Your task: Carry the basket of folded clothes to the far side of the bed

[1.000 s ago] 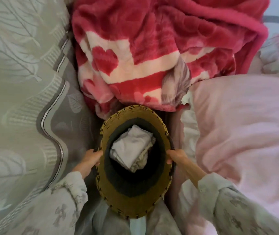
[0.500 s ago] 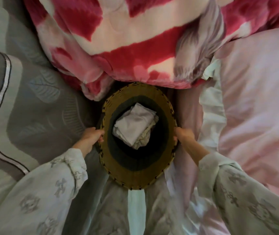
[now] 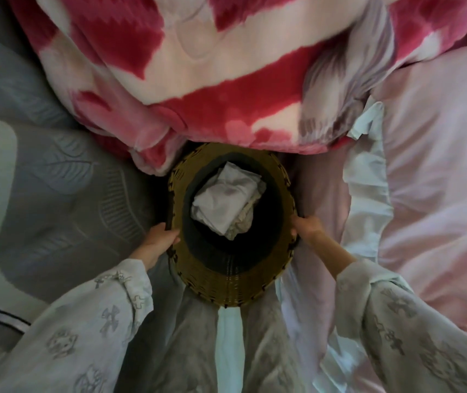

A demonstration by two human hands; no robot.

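Note:
A round woven olive-brown basket (image 3: 228, 285) with a dark lining sits at the centre of the view, seen from straight above. Folded white clothes (image 3: 224, 204) lie deep inside it. My left hand (image 3: 157, 241) grips the basket's left rim. My right hand (image 3: 307, 225) grips the right rim. Both forearms wear pale patterned sleeves. The basket's far rim touches or tucks under the edge of a red and white blanket (image 3: 198, 66).
The plush blanket is bunched up just beyond the basket. A grey bedspread with a leaf pattern (image 3: 51, 194) lies to the left. A pink quilt with a white frilled edge (image 3: 430, 180) lies to the right. My pale clothing hangs below the basket.
The view has closed in on the blanket and bedding, which now fill more of the frame. Both hands keep the same hold on the basket rim.

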